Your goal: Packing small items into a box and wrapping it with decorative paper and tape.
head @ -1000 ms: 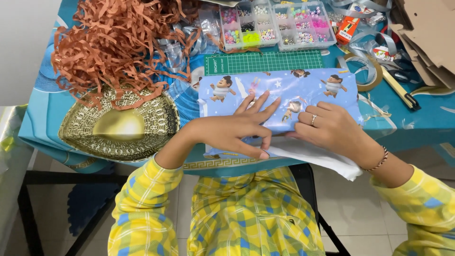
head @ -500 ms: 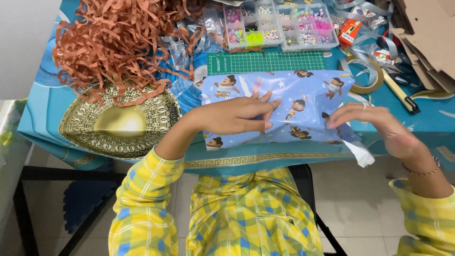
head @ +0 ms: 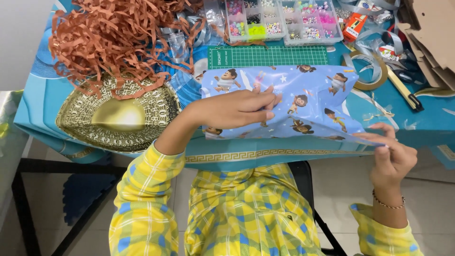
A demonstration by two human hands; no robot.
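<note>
Top centre of the frame, a clear compartment box [head: 284,21] holds coloured beads. Below, the left hand [head: 237,110] lies flat, open, on patterned wrapping paper [head: 303,106]; the right hand [head: 391,154] pinches its corner.

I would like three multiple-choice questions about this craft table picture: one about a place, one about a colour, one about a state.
1. Where does the gold tray lie?
A. left of the wrapping paper
B. on the bead box
C. under the tape roll

2. What colour is the cutting mat?
A. red
B. green
C. white

3. What does the right hand do?
A. rests flat on the mat
B. holds scissors
C. pinches the paper's corner

Answers:
1 A, the tray sits left of the wrapping paper.
2 B, the gridded mat is green.
3 C, its fingertips grip the paper's near right corner, while the left hand presses the sheet flat.
</note>
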